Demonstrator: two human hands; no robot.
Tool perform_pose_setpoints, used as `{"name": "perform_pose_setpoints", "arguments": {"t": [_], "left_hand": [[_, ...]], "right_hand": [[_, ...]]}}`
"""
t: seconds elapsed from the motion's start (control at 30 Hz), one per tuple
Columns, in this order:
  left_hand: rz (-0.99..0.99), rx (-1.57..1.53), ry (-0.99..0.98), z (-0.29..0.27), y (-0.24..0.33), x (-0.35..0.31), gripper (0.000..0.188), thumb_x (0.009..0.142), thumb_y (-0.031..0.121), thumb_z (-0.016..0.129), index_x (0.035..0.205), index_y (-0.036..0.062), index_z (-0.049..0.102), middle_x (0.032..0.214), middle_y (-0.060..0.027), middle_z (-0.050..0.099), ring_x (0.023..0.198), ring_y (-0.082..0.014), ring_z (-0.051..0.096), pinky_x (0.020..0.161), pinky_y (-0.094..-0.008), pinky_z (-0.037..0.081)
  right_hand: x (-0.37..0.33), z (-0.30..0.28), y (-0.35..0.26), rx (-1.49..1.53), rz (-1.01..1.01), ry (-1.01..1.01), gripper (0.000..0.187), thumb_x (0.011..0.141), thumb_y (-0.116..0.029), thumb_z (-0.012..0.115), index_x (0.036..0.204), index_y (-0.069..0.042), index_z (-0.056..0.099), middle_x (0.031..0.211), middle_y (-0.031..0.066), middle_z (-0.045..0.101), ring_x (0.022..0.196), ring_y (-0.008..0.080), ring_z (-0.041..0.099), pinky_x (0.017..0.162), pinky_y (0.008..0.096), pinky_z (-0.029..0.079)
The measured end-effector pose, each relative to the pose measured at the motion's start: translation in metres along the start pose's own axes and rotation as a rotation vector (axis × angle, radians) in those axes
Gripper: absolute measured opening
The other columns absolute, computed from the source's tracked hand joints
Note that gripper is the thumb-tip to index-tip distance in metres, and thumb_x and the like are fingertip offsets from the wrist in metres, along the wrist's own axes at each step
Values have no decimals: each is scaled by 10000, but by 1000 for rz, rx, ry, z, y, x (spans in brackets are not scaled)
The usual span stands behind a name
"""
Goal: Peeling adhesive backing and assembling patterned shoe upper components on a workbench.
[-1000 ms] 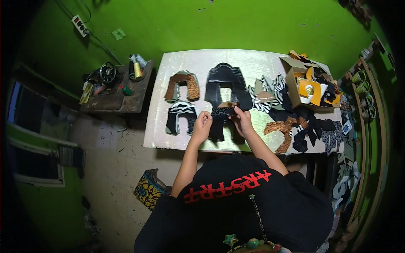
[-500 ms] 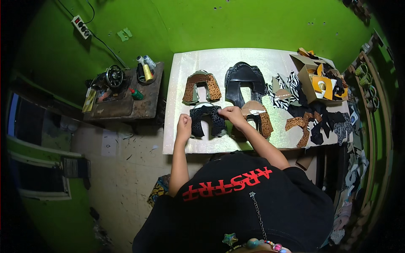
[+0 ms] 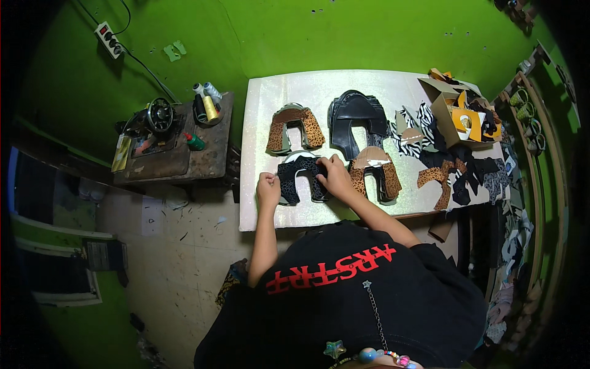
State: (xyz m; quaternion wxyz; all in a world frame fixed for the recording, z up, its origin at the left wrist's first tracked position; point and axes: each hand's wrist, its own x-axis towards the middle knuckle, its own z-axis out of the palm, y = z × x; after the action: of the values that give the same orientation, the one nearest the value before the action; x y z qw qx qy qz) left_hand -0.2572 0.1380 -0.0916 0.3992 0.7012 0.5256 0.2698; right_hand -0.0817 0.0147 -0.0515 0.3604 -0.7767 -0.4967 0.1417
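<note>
Right hand [image 3: 335,176]: fingers bent, tips on the right side of the dark patterned U-shaped piece [image 3: 301,165]; cannot tell whether pinching or only pressing.
Left hand [image 3: 268,189]: fingers drawn in to the thumb, by the piece's left edge; whether anything is held, cannot tell.
Dark piece: top of the front-left stack, on the pale table [image 3: 261,98].
Behind it: brown-and-leopard stack [image 3: 313,128].
Right: tan-and-leopard stack [image 3: 389,178]; black stack [image 3: 342,132] farther back.
Far right: cardboard box [image 3: 445,124], filled; leopard scrap [image 3: 433,177] in front.
</note>
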Motion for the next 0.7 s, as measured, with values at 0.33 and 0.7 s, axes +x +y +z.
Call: {"name": "perform_pose_setpoints", "arguments": {"t": [0.33,0.7], "left_hand": [[173,158,185,8,45,-4,176,727,150,637,877,100,561,1124,-136,424,1103,-329,385,946,-405,296],[266,71,126,34,70,-13,177,720,90,623,884,80,555,1183,-151,379,1164,-330,301,978,-419,246]], "right_hand": [[-3,-19,11,69,-162,318,206,718,-96,621,914,-60,569,812,131,439,785,303,488,693,380,405],[2,-103,104,0,172,723,145,728,-78,555,865,-29,568,830,128,504,790,280,508,706,359,410]]}}
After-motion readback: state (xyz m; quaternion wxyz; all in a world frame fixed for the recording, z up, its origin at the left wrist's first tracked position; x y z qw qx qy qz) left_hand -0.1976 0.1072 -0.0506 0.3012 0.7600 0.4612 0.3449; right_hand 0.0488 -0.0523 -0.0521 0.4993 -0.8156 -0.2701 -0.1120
